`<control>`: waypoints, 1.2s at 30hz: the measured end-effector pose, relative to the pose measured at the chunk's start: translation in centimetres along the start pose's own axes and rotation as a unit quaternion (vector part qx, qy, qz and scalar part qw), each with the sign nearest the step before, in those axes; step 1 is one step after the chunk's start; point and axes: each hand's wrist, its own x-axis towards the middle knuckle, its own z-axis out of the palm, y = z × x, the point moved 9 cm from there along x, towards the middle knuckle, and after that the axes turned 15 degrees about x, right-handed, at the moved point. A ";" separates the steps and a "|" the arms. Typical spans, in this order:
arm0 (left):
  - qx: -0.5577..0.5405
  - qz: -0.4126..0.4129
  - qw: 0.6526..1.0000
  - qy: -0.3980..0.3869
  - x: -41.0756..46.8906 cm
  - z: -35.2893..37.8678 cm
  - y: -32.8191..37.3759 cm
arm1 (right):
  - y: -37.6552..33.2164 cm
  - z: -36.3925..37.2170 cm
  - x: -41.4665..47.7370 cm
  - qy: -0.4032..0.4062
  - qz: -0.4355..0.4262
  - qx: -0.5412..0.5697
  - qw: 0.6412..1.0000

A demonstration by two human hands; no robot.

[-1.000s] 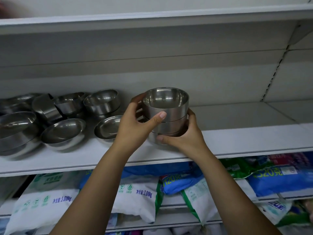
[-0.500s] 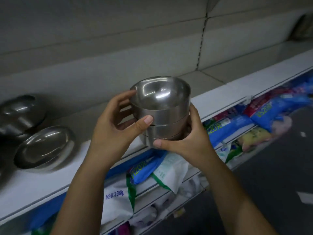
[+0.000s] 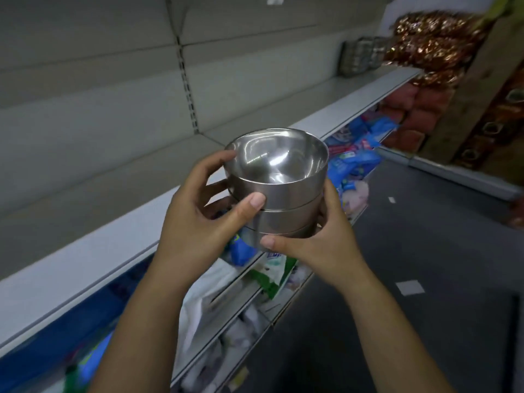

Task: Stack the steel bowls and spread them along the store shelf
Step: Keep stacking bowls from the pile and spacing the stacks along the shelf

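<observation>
A stack of three nested steel bowls (image 3: 286, 194) hangs in front of the white store shelf (image 3: 119, 239), held between both hands. My left hand (image 3: 204, 217) grips the stack's left side, thumb on the seam under the top bowl. From the right, my right hand (image 3: 320, 239) cups the bottom bowl, its thumb lying along the lower front. The stack is upright, off the shelf, over the shelf's front edge. The other loose bowls are out of view.
The shelf runs off to the far right, where a grey woven item (image 3: 360, 56) and shiny brown packs (image 3: 431, 43) sit. Below it lie blue and white bagged goods (image 3: 351, 154). A dark aisle floor (image 3: 425, 251) lies to the right.
The view has swung right along the shelf, and the loose bowls on the left have left the frame. Both hands keep the same hold on the stack, carried rightward.
</observation>
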 end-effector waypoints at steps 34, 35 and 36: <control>-0.035 0.031 0.999 0.023 38.7 25.1 -2.2 | -0.3 -26.8 37.9 -0.009 -0.053 -0.081 0.995; -0.011 0.020 0.999 0.032 39.6 25.0 -2.5 | 0.1 -26.6 39.2 -0.017 -0.048 -0.081 0.995; 0.022 0.006 0.999 0.041 40.4 24.7 -3.0 | 0.7 -26.3 40.5 -0.026 -0.042 -0.080 0.996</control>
